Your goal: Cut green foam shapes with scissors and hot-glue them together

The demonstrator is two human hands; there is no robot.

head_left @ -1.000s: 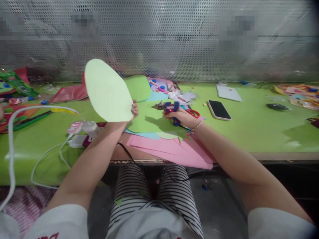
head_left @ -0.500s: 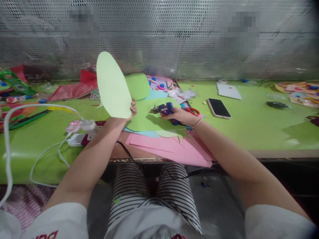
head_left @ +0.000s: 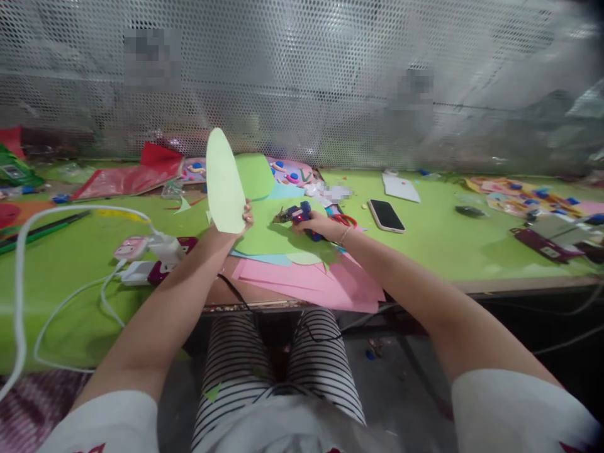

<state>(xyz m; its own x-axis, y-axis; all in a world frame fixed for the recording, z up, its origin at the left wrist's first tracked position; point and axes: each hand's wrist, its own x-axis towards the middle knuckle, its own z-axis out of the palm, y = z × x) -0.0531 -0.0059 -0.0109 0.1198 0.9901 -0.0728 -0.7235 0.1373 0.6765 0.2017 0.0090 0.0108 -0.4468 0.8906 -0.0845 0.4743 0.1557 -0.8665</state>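
My left hand (head_left: 248,216) is closed on a pale green oval sheet of paper (head_left: 223,182), held upright above the table by its lower end. Most of that hand is hidden behind the sheet, with fingertips showing at its right edge. My right hand (head_left: 321,225) is wrapped round a blue glue gun (head_left: 302,211), whose nozzle points left toward the oval but stays apart from it. A small red light shows on the gun's body. Beneath both hands lie green paper sheets (head_left: 268,234), with pink sheets (head_left: 302,284) nearer the table's front edge. Red-handled scissors (head_left: 346,219) lie just behind my right wrist.
A phone (head_left: 386,215) lies right of the scissors. Plugs and white cables crowd a power strip (head_left: 156,272) by my left forearm. A second power strip (head_left: 542,244) sits at the right. Decorated paper pieces (head_left: 295,173) lie behind, before a perforated metal screen (head_left: 283,82).
The view has swung a little to the right. The oval paper has turned and now looks narrower and lower. Both hands keep their holds.
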